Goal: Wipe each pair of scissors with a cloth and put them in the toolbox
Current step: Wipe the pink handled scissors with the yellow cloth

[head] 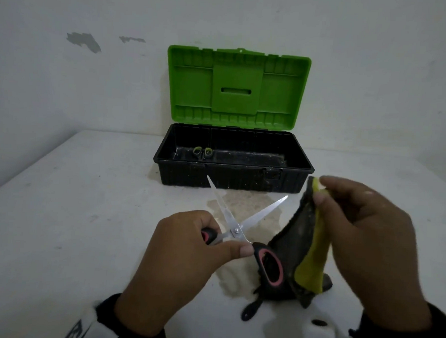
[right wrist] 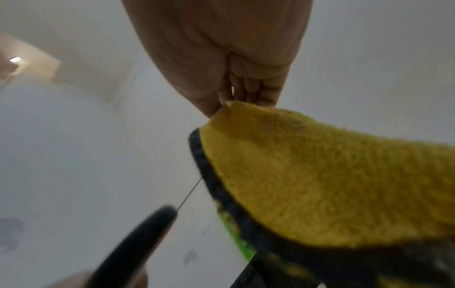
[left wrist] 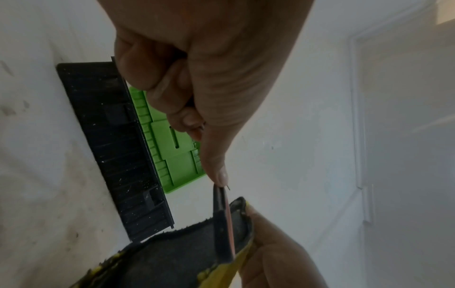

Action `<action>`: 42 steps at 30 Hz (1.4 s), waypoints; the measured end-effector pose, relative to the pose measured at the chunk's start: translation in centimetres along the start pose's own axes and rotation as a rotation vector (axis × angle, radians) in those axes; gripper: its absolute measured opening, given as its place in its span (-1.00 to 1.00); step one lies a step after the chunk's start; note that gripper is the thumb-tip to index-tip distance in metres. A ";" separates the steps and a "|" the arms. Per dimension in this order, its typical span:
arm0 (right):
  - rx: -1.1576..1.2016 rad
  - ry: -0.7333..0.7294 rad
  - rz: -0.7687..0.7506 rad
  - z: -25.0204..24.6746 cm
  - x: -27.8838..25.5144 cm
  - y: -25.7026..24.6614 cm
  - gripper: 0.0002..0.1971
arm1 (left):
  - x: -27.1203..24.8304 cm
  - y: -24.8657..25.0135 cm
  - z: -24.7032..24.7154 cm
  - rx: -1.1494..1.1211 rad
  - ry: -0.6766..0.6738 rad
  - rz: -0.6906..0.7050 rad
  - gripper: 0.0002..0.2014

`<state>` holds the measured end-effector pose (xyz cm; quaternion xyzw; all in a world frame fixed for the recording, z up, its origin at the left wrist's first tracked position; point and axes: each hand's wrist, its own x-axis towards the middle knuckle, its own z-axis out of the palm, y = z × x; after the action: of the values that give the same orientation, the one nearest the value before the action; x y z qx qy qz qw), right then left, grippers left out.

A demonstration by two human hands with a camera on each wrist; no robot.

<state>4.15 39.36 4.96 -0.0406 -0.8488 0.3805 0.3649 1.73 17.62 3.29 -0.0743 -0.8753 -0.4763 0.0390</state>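
The white worktop (head: pixel 59 212) carried the toolbox (head: pixel 232 159), its green lid up. Inside lay another pair of scissors (head: pixel 202 152), only its green loops showing. The cloth (head: pixel 305 250) hung from the right hand (head: pixel 368 228), pinched at its top corner. The left hand (head: pixel 184 247) gripped the open scissors (head: pixel 235 230) above the worktop; one handle was mostly hidden in its curled fingers (left wrist: pixel 157 78).

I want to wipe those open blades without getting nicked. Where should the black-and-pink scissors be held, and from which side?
Hold the scissors by the handle loops, from the near side, probably as the left hand does now. The blades are spread in a V pointing away toward the toolbox, so the edges stay clear of the fingers and open to the cloth.
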 end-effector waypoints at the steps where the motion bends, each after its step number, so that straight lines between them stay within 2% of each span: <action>1: 0.019 -0.002 0.065 -0.3 0.4 0.5 -0.80 | 0.0 0.0 -0.1 -0.002 0.004 0.003 -0.46; 3: 0.066 -0.039 0.151 -0.9 0.7 1.1 -0.79 | 0.2 0.0 -0.2 -0.003 0.022 0.011 -0.48; 5: 0.084 -0.104 0.153 -1.2 0.5 1.0 -0.87 | 0.3 -0.1 -0.3 -0.001 0.038 0.007 -0.51; 8: 0.062 -0.234 0.045 -0.7 -0.3 0.0 -0.89 | 0.5 0.1 0.1 0.045 0.043 -0.002 -0.51; 11: -0.023 -0.337 -0.150 0.5 -1.4 -0.9 -0.89 | 0.6 0.2 0.5 0.116 0.046 -0.001 -0.48; 13: -0.044 -0.384 -0.218 1.5 -2.1 -1.2 -0.90 | 0.6 0.4 0.6 0.173 0.047 0.010 -0.48; 17: -0.056 -0.271 -0.243 3.1 -2.8 -1.7 -0.90 | 0.3 0.9 0.6 0.231 0.053 0.027 -0.52; 21: -0.196 -0.205 -0.320 4.3 -3.3 -2.5 -0.93 | 0.1 1.4 0.5 0.298 0.034 0.037 -0.56; 23: -0.189 -0.176 -0.286 4.6 -3.3 -2.6 -0.97 | 0.0 1.6 0.5 0.340 0.032 0.052 -0.56; 27: -0.055 -0.156 -0.093 4.4 -2.9 -2.2 -0.84 | -0.1 1.9 0.6 0.410 0.004 0.092 -0.56; 31: -0.076 -0.191 -0.122 4.2 -3.1 -2.6 -0.87 | -0.1 1.9 0.5 0.376 0.001 0.088 -0.61; 34: -0.019 -0.163 -0.055 3.7 -2.4 -2.3 -0.86 | -0.3 2.2 0.3 0.392 -0.005 0.108 -0.55; 37: -0.018 -0.082 0.027 2.9 -0.9 -1.3 -0.82 | -0.5 2.2 0.0 0.308 0.024 0.137 -0.50; 42: 0.058 -0.043 0.153 1.7 1.1 0.8 -0.80 | -0.5 1.2 0.1 0.204 -0.002 0.111 -0.44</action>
<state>2.12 39.26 4.30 -0.0866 -0.8396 0.4323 0.3172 2.42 18.32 4.21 -0.1188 -0.9138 -0.3817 0.0717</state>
